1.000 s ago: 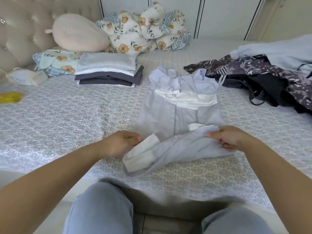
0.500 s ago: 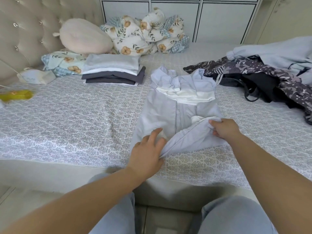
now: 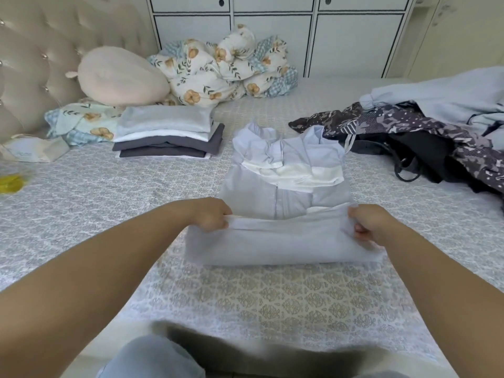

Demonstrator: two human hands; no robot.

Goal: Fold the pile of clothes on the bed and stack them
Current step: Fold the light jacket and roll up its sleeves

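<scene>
A light blue and white shirt (image 3: 286, 184) lies on the bed (image 3: 109, 192) in front of me, sleeves folded in, collar at the far end. Its lower part is lifted and doubled over towards the collar. My left hand (image 3: 211, 215) grips the left corner of that fold, and my right hand (image 3: 366, 223) grips the right corner. A stack of folded clothes (image 3: 166, 132) sits to the far left of the shirt. The unfolded pile (image 3: 425, 132), dark patterned, black and pale blue, lies at the right.
A pink round cushion (image 3: 120, 76), a floral blanket bundle (image 3: 226, 69) and a floral pillow (image 3: 79, 121) lie at the head of the bed. A white bag (image 3: 32, 150) and a yellow object (image 3: 11, 182) are at the far left. White cabinets (image 3: 272, 31) stand behind.
Both hands have taken the shirt's lower corners and raised the hem, bringing it up and forward over the body. The head camera has moved closer to the bed.
</scene>
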